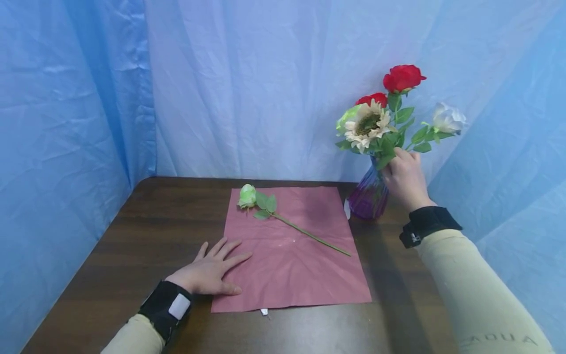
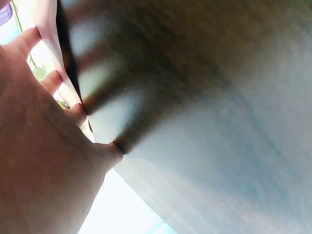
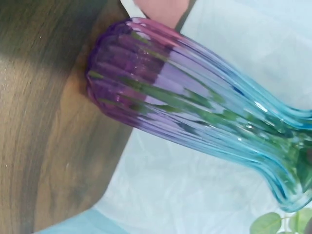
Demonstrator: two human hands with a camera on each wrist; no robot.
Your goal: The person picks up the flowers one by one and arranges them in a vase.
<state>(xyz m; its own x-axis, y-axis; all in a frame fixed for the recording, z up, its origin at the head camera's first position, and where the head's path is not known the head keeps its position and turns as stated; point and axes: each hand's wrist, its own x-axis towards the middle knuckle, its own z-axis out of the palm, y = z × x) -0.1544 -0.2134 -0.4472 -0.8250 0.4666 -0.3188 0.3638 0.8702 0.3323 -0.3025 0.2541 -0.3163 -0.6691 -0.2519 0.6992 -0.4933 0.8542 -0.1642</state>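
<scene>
My left hand (image 1: 208, 273) lies with fingers spread over the left edge of a pink sheet of wrapping paper (image 1: 309, 285). In the left wrist view the fingers (image 2: 105, 155) touch the dark tabletop and the paper's edge. A pale green rose (image 1: 247, 196) lies across the sheet, its stem slanting to the lower right. At the mouth of a purple-blue glass vase (image 1: 369, 194), my right hand (image 1: 406, 177) has its fingers curled among the stems and grips a flower stem; which flower it belongs to is hidden. Green stems show through the vase (image 3: 180, 97) in the right wrist view.
The vase holds red roses (image 1: 403, 78), a cream sunflower (image 1: 368, 125), a green rose (image 1: 347, 119) and a white rose (image 1: 447, 119). Blue curtains (image 1: 247, 98) enclose the brown wooden table (image 1: 168, 211). A small white tag (image 1: 264, 311) sticks out under the paper's front edge.
</scene>
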